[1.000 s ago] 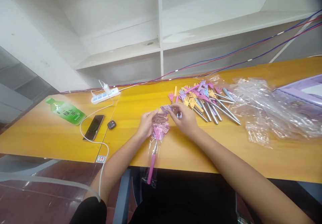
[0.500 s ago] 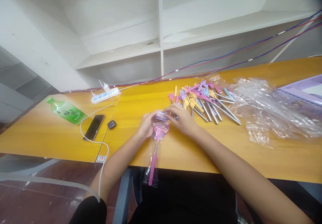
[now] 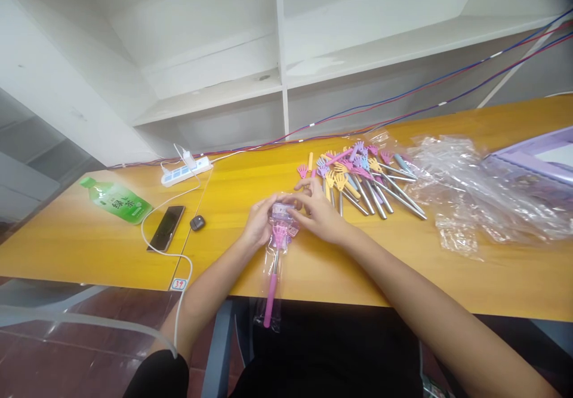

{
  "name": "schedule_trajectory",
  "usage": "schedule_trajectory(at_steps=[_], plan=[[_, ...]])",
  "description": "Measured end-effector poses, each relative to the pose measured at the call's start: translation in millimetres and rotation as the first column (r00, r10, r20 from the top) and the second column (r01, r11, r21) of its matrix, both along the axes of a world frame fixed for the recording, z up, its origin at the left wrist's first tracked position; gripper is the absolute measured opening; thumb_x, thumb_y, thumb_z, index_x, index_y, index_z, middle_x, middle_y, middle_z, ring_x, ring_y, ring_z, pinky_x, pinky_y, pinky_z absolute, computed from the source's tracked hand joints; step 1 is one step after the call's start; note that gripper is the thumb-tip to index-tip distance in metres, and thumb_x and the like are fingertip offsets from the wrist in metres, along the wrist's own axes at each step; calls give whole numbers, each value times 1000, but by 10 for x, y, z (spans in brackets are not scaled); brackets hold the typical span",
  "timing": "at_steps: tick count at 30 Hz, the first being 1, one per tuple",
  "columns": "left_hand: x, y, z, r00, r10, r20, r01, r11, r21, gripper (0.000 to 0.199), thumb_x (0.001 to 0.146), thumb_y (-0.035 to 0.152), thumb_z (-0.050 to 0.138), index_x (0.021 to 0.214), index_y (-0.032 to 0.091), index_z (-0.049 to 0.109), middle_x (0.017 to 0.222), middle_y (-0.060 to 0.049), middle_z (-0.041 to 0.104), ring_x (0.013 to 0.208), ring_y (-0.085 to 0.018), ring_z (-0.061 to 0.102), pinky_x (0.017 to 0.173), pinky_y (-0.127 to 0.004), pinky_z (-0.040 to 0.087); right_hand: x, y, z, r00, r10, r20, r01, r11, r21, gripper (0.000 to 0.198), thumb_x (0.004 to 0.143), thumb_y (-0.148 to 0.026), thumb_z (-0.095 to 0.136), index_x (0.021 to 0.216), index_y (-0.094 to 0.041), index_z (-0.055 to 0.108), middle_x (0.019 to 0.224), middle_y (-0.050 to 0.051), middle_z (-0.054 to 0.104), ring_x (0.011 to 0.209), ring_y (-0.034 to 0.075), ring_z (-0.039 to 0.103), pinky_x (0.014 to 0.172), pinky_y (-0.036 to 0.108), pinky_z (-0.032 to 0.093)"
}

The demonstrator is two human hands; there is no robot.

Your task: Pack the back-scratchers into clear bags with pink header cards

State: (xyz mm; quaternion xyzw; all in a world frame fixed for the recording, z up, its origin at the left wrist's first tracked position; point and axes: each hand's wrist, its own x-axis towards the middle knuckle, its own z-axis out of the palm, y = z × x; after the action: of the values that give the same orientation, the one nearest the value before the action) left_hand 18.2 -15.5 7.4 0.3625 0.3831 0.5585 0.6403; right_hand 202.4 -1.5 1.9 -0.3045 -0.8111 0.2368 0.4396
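Observation:
A pink back scratcher (image 3: 271,293) with a hand-shaped head lies inside a clear plastic bag (image 3: 278,320), its handle reaching over the table's front edge. At the bag's upper end is a small printed card (image 3: 282,211). My left hand (image 3: 259,222) is closed on the bag's top at the card's left side. My right hand (image 3: 319,210) touches the card's right side with its thumb, the other fingers bent and apart above it. More small printed cards (image 3: 293,230) show beside the pink head, partly hidden under the bag.
Beyond my right hand lies a pile of colourful back scratchers (image 3: 358,174). Clear plastic bags (image 3: 474,189) and a purple box (image 3: 532,153) are at the right. On the left are a green bottle (image 3: 119,201), a phone (image 3: 166,228), a black earbud case (image 3: 197,223) and a power strip (image 3: 185,172).
My right hand's fingers have lifted and spread from the card, uncovering more of it. The card has shifted slightly down, while my left hand keeps its hold.

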Motion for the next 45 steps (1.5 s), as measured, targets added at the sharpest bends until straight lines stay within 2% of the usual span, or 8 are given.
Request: schedule_trajectory(at_steps=[3, 10, 18, 24, 27, 31, 35, 45], plan=[[-17, 1, 38, 999, 9, -40, -7, 999, 54, 38, 83, 48, 79, 99, 14, 79, 107, -11, 78, 93, -19, 73, 85, -29, 56, -48, 40, -50, 996, -41, -82, 35, 997, -71, 37, 99, -31, 63, 135, -25, 57, 109, 7, 63, 73, 16, 61, 73, 38, 57], [-32, -6, -19, 968, -156, -197, 174, 982, 77, 48, 79, 47, 84, 115, 17, 72, 106, -8, 76, 83, -17, 72, 79, -29, 57, -14, 65, 2, 959, -226, -169, 236, 971, 42, 17, 102, -30, 58, 104, -24, 73, 89, 5, 62, 77, 19, 60, 69, 34, 50], [-16, 19, -131, 985, -14, -172, 37, 991, 131, 38, 78, 41, 84, 104, 15, 74, 94, -6, 77, 79, -17, 72, 76, -27, 56, 36, 68, 60, 998, -51, -29, 54, 994, 92, 20, 103, -28, 55, 106, -24, 73, 108, 9, 59, 100, 22, 61, 87, 38, 52], [15, -14, -64, 998, -48, -47, 54, 990, 133, 26, 85, 39, 73, 93, 14, 72, 88, -5, 74, 76, -17, 70, 75, -29, 57, 62, 17, 102, 998, 53, -25, -52, 997, 49, 20, 103, -30, 53, 97, -21, 71, 109, 8, 61, 86, 17, 60, 78, 34, 53], [-4, 2, -78, 994, -18, -105, 36, 984, 173, 30, 85, 42, 76, 96, 15, 71, 92, -5, 76, 80, -17, 71, 77, -29, 57, 32, -17, 113, 997, 78, -28, -77, 996, 33, 27, 104, -33, 51, 85, -20, 66, 106, 8, 62, 88, 18, 60, 78, 33, 51], [-44, 27, -131, 960, 41, -277, 16, 980, 200, 37, 77, 43, 86, 95, 15, 70, 89, -5, 77, 76, -16, 71, 72, -25, 55, -46, -6, 44, 983, -25, -179, 0, 990, -141, 29, 96, -43, 66, 82, -22, 51, 88, 3, 62, 71, 14, 57, 66, 30, 49], [-71, 32, -152, 929, 61, -366, 15, 980, 200, 39, 79, 49, 83, 93, 15, 70, 82, -4, 76, 71, -16, 70, 68, -26, 55, -111, 45, -61, 942, -75, -328, -63, 918, -391, 49, 80, -53, 82, 103, -24, 49, 79, -4, 59, 62, 13, 57, 57, 27, 47], [-118, 125, -264, 903, 106, -415, -3, 970, 242, 33, 91, 47, 70, 100, 15, 70, 92, -7, 77, 78, -19, 73, 74, -30, 57, -47, 220, -49, 949, -47, -313, -144, 816, -559, 39, 87, -35, 68, 121, -18, 57, 87, 1, 65, 75, 16, 68, 75, 33, 56]])
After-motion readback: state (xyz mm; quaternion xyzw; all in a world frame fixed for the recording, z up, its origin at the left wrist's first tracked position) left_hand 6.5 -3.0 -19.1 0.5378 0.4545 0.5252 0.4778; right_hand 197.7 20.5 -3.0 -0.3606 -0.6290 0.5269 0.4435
